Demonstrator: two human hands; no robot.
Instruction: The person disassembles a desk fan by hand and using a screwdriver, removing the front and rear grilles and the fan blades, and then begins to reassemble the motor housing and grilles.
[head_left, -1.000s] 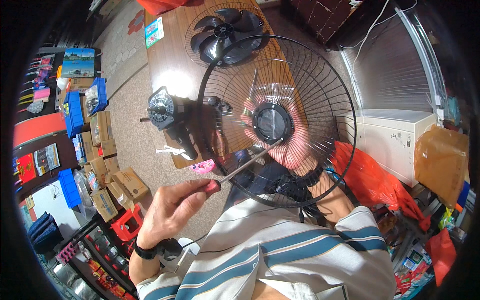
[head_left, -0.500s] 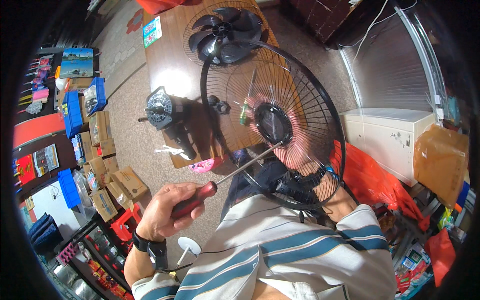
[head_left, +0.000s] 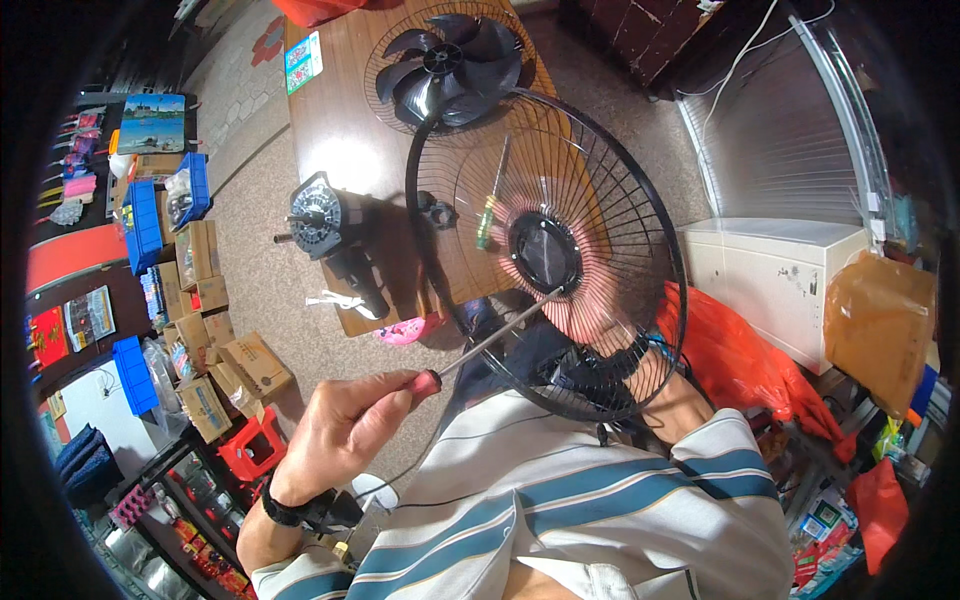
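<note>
My left hand (head_left: 345, 425) is closed around the handle of a long screwdriver (head_left: 478, 349). Its shaft slants up to the right, and the tip meets the lower rim of the round black centre plate (head_left: 545, 252) of a wire fan grille (head_left: 655, 215). Behind the grille, my right hand (head_left: 592, 310) props up the centre, partly seen through the wires. On the table ahead lie a second screwdriver (head_left: 493, 208) with a green handle, a small black knob (head_left: 438, 212) and a fan motor unit (head_left: 325, 220). Black fan blades (head_left: 450, 65) rest in another wire grille at the far end.
The brown wooden table (head_left: 345, 110) stands ahead. On the left are cardboard boxes (head_left: 250, 372), blue bins (head_left: 143, 225) and a red stool (head_left: 250, 445). A white cabinet (head_left: 765, 275) and red plastic bags (head_left: 740, 360) are on the right.
My left hand has turned around the screwdriver handle, its back now facing up more. The tip stays at the plate's lower rim, and the grille has barely shifted.
</note>
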